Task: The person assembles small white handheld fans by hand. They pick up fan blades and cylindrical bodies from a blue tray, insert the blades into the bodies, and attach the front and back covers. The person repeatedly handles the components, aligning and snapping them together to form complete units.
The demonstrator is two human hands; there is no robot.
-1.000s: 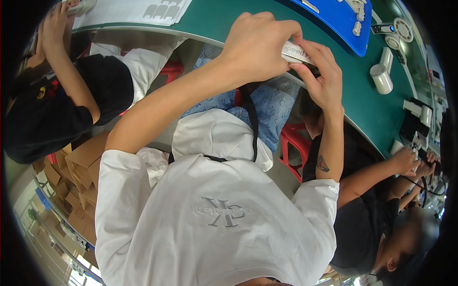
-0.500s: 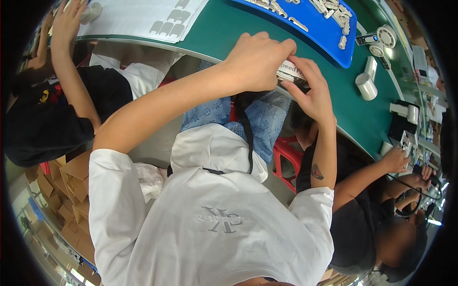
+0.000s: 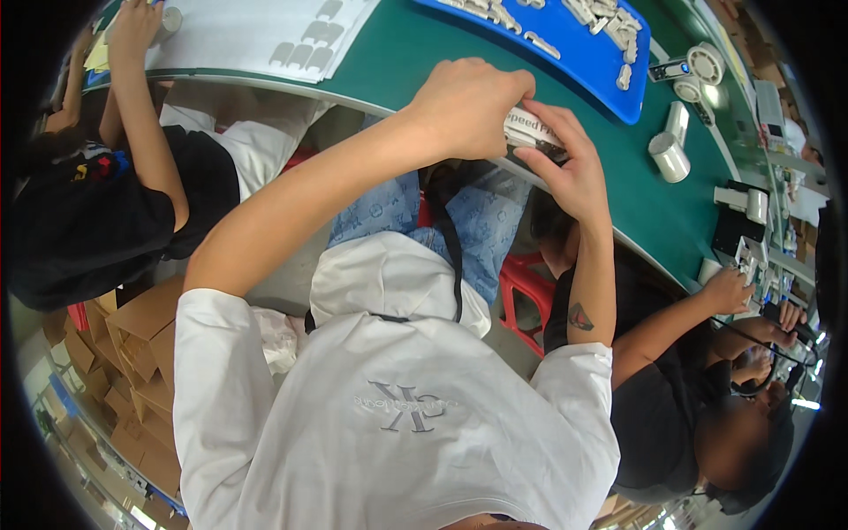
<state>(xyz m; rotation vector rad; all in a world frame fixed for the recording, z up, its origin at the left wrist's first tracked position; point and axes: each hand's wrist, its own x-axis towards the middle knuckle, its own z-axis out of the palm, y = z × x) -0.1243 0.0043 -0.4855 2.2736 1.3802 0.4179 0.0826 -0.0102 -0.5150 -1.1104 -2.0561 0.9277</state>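
Over the near edge of the green table, both my hands hold a small white plastic piece (image 3: pixel 530 129) with dark lettering on it and a dark area on its underside. My left hand (image 3: pixel 473 104) has its fingers curled round the left end, its back toward me. Around the right end, my right hand (image 3: pixel 574 168) closes with the thumb below and the fingers above. The fingers hide much of the piece, so its exact kind does not show. Beyond my hands lies a blue tray (image 3: pixel 609 99) with several loose white plastic parts (image 3: pixel 609 22).
A small white fan (image 3: pixel 705 64) and a white cylinder (image 3: pixel 670 159) stand right on the green table (image 3: pixel 649 208). Printed white sheets (image 3: pixel 238 40) lie left. Co-workers sit on both sides. A red stool (image 3: pixel 523 305) and cardboard boxes (image 3: pixel 146 344) are below.
Both hands stay on the white piece, which has shifted slightly left in view. The co-worker's hand at the far left has moved, and yellow paper now shows beside it.
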